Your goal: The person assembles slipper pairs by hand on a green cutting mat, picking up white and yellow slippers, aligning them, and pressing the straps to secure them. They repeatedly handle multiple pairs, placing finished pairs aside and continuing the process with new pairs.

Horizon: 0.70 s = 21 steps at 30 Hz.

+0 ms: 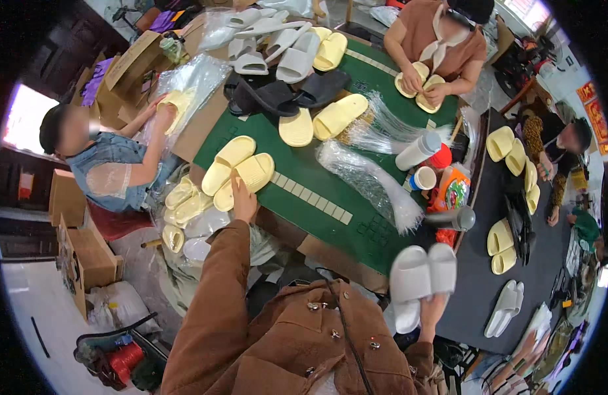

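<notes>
My left hand (243, 203) grips the near edge of a yellow slipper (254, 172). That slipper lies beside a matching yellow slipper (233, 153) at the left end of the green table. On the right, past the table's front edge, my right hand (433, 312) is closed around a pair of pale grey slippers (412, 270), held up in the air. More yellow slippers (340, 117) rest farther back, near a heap of black slippers (271, 95) and grey slippers (297, 59).
Bundles of clear plastic strands (366, 178) lie mid-table. A white bottle (419, 151), a paper cup (422, 178) and a steel flask (452, 218) stand at its right. Co-workers handle yellow slippers at the left (176, 108) and far side (422, 85). A dark table (462, 303) adjoins on the right.
</notes>
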### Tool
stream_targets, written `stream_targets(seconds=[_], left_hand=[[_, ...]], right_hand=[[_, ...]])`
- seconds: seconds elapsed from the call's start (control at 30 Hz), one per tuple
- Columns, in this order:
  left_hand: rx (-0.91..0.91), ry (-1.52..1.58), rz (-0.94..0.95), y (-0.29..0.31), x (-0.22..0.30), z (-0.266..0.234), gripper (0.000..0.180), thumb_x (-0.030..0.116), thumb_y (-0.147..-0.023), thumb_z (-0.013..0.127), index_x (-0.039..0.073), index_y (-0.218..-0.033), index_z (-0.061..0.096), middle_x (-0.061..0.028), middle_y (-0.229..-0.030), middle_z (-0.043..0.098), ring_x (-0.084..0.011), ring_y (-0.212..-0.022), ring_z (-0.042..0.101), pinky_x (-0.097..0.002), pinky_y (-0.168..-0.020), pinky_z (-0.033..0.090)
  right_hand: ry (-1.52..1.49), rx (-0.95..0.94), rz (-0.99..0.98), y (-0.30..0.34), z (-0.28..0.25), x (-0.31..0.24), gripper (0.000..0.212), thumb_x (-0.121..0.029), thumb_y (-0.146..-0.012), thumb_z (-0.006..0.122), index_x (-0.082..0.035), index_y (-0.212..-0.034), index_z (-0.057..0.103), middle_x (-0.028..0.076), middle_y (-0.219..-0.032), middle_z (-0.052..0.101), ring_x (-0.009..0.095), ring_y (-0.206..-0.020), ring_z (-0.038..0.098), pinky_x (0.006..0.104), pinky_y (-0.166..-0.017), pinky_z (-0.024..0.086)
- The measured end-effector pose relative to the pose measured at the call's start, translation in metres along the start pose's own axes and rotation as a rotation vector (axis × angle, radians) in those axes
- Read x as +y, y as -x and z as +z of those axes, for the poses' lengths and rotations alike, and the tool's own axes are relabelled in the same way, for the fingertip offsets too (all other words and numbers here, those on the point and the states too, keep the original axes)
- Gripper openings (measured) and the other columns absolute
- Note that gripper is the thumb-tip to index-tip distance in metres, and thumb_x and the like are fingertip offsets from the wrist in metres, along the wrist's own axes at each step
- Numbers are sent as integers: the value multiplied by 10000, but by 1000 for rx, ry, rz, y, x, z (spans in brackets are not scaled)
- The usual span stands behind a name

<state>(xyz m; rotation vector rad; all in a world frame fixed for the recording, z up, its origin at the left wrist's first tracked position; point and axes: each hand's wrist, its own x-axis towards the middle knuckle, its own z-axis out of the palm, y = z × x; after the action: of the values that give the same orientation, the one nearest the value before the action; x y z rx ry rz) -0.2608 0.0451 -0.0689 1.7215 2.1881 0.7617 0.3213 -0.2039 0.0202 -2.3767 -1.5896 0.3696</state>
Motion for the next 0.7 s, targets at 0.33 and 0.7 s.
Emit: stream_targets(seconds=[0.33,0.7], left_hand=[[-56,125,139,59,75,15,545,9,-775,521,-66,-1299,391,-293,-1444,169,-448,-1324,204,-442,-1074,226],[-470,390,150,116,140,60,545,208,-921,468,29,-1401,282,-233,-1451,188,-405,-1326,231,-441,-1065,258]], right_hand=[[-254,-189,-65,-95,64,-193,307,-200,-725,655,19,-905,538,219,-830,555,413,-785,543,468,-690,436],[-687,-346,46,-62,185,-187,406,-79,-803,535,22,-1195,517,169,-1112,530,194,-803,595,306,-712,490]])
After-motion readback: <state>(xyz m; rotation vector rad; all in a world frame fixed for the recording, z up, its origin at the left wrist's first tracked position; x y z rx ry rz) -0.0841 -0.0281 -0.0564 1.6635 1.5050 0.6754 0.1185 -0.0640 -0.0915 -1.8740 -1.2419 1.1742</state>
